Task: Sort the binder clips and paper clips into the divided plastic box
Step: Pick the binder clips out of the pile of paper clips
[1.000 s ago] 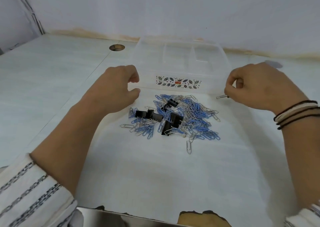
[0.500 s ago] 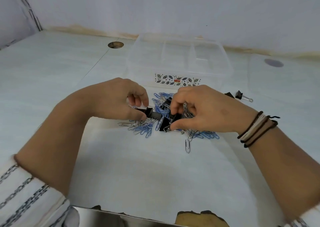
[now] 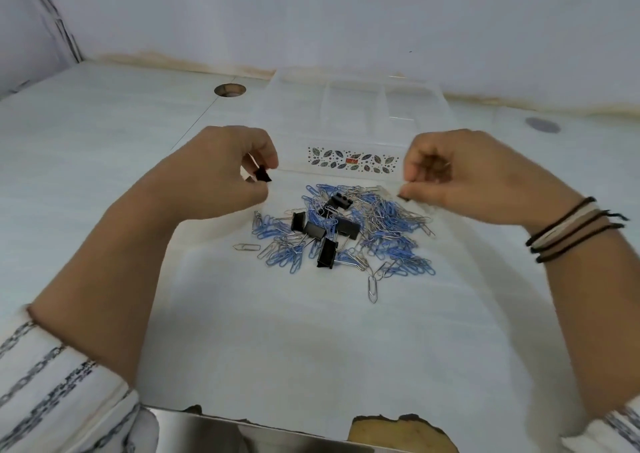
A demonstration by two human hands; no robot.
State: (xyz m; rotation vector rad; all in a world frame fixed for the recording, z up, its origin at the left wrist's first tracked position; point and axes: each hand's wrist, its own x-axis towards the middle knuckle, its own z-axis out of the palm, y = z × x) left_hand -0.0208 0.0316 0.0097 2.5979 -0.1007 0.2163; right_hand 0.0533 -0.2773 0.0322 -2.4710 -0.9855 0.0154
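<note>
While the left hand (image 3: 221, 172) pinches a black binder clip (image 3: 262, 174), the right hand (image 3: 460, 172) grips something small and dark — the clip pile (image 3: 341, 227) lies on the table (image 3: 311, 348) before the clear box (image 3: 356, 113).

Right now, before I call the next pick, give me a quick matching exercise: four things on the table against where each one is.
Things:
1. small black binder clip
2. clear plastic box
3. lone silver paper clip
4. round hole

Places:
A. behind the pile
B. far left of the box
C. pinched in the left hand
D. near edge of the pile

Pairs: 1-C, 2-A, 3-D, 4-B
</note>
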